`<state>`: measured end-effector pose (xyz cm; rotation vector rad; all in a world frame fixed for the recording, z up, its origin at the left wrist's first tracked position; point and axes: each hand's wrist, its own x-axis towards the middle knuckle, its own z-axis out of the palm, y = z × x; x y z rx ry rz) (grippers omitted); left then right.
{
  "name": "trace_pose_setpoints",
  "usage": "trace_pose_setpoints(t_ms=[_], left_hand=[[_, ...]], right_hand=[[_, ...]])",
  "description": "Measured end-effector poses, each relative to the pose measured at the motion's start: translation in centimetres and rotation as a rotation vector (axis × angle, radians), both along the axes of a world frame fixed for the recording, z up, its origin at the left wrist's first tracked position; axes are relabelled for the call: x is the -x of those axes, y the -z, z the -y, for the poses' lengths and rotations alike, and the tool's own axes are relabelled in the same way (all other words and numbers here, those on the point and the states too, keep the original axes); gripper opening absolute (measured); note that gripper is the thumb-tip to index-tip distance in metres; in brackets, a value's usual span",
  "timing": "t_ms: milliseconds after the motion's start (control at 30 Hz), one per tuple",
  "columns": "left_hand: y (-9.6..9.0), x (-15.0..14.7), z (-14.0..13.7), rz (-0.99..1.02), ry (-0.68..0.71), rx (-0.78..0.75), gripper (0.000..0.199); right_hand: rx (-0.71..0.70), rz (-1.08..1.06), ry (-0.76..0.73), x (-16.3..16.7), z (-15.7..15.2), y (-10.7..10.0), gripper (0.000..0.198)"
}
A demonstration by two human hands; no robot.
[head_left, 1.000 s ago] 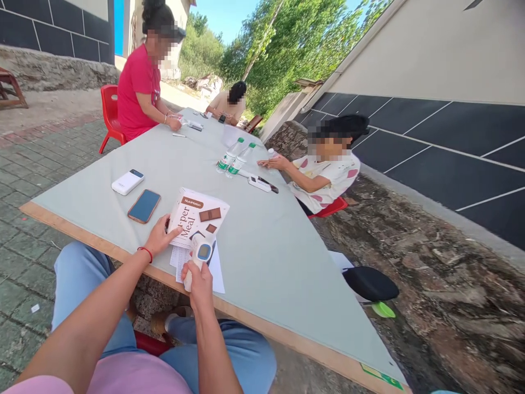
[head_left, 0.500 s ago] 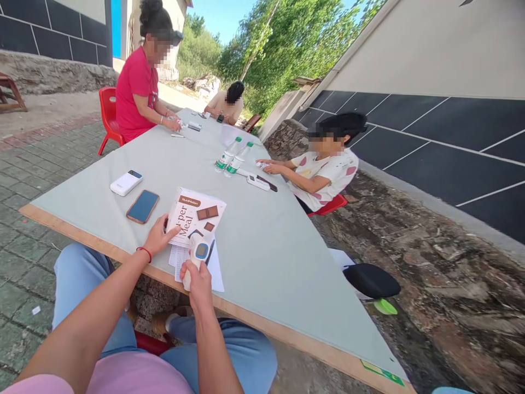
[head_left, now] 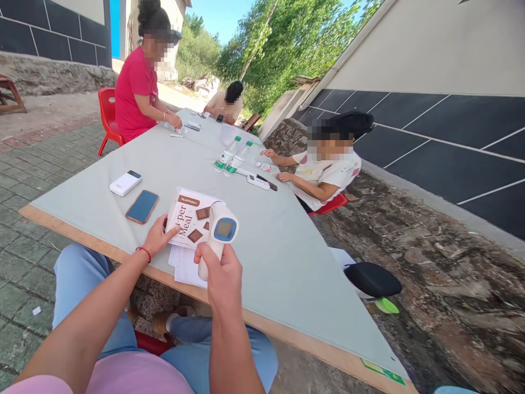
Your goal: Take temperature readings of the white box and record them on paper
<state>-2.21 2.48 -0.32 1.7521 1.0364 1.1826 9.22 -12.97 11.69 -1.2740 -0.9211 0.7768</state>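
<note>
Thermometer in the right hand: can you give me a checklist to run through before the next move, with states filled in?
1. Thermometer held by the right hand: ok, fingers wrap its handle.
2. Screen facing the wearer: ok.
3. Reading legible: cannot tell, too small.
4. Left hand gripping the box firmly: cannot tell; it touches the left edge.
5. Phone apart from the left hand: ok.
6. Papers fully visible: not ok, the box hides part.

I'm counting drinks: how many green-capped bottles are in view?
2: the left bottle and the right bottle stand side by side on the table, beyond the NutriMotion box. Others could be hidden.
</note>
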Motion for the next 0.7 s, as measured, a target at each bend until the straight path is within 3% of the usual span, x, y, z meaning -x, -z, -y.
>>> trace_pose_setpoints(t_ms=[167,367,467,567,633,700], left_hand=[[0.3,0.1,-0.2,0.004,0.006,0.014,0.062],[0.5,0.2,-0.4,0.016,0.010,0.007,0.063],[0.4,0.2,-0.4,0.008,0.013,-0.003,0.060],[0.2,0.2,-0.2,-0.001,0.015,-0.003,0.061],[0.0,0.2,-0.1,-0.012,0.020,0.009,0.065],[-0.3,0.2,0.1,-0.026,0.033,0.031,0.068]], right_hand=[[-0.184,0.106,0.020,0.8,1.9,-4.3,0.026],[-0.234,0.106,0.006,1.8,3.0,-5.3,0.025],[-0.167,0.143,0.084,-0.1,1.6,-3.7,0.032],[-0.011,0.298,0.246,-4.4,-1.1,0.0,0.045],[0.159,0.476,0.314,-8.1,-2.8,3.3,0.054],[0.420,0.721,0.363,-11.6,-3.8,6.6,0.055]])
